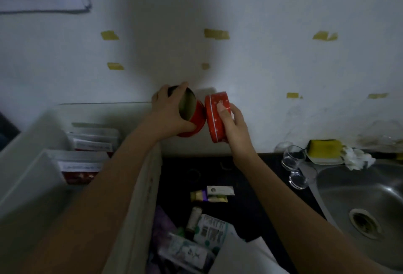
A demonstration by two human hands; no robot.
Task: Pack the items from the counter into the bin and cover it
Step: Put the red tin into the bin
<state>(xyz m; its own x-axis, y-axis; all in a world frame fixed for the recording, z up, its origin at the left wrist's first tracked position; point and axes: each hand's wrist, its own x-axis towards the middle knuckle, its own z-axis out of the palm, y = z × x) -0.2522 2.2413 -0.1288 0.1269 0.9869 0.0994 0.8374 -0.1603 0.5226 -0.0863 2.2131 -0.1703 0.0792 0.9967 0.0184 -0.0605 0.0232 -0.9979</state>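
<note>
My left hand (169, 111) grips an open round red tin (193, 114), tilted so its pale inside shows. My right hand (233, 125) holds the tin's red lid (217, 116) with white dots on edge, right beside the tin. Both are held up in front of the wall, above the counter. A translucent white bin (32, 160) stands at the left with red-filled clear packets (85, 169) inside. Small packets (214, 194), a little bottle (194, 217) and a printed pouch (212, 230) lie on the dark counter (246, 186) below my arms.
A steel sink (362, 204) fills the right side. Two clear glasses (293, 158) stand by its rim, with a yellow sponge (325, 148) on a dish and a crumpled white tissue (357, 159) behind. White paper (244, 256) lies at the bottom edge.
</note>
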